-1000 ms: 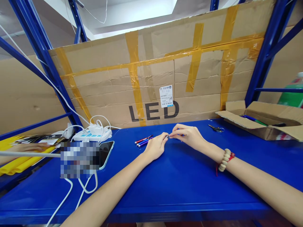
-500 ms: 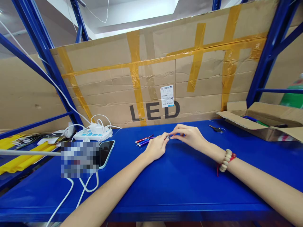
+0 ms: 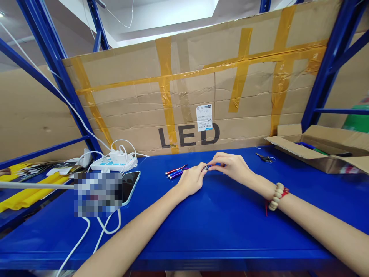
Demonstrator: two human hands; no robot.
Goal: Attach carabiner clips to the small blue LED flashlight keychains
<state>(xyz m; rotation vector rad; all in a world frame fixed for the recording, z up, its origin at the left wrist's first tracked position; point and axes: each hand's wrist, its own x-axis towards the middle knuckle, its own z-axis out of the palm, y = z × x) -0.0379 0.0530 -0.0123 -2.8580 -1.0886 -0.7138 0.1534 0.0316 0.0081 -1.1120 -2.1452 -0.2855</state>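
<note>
My left hand (image 3: 190, 180) is closed, its thumb and fingers round a small shiny silver-tipped piece (image 3: 205, 167); most of that piece is hidden in my grip, so its kind cannot be made out. Thumb and index finger of my right hand (image 3: 230, 167) pinch the right end of the same piece. Just left of my left hand, a slim red metallic tube (image 3: 174, 170) and a blue metallic tube (image 3: 175, 174) with silver ends lie side by side on the blue shelf top (image 3: 219, 223). They look like small penlights, partly covered by my left hand.
A phone (image 3: 131, 186) lies to the left, beside a blurred-out patch. A white power strip (image 3: 105, 163) with cables stands behind it. Keys (image 3: 264, 157) and an open cardboard box (image 3: 325, 154) are at the right. A cardboard panel (image 3: 129, 115) walls the back.
Both hands stay almost in place, still together on the small silver piece. The whole view has shifted very slightly. At the far left edge, part of another person's hand seems to have appeared.
</note>
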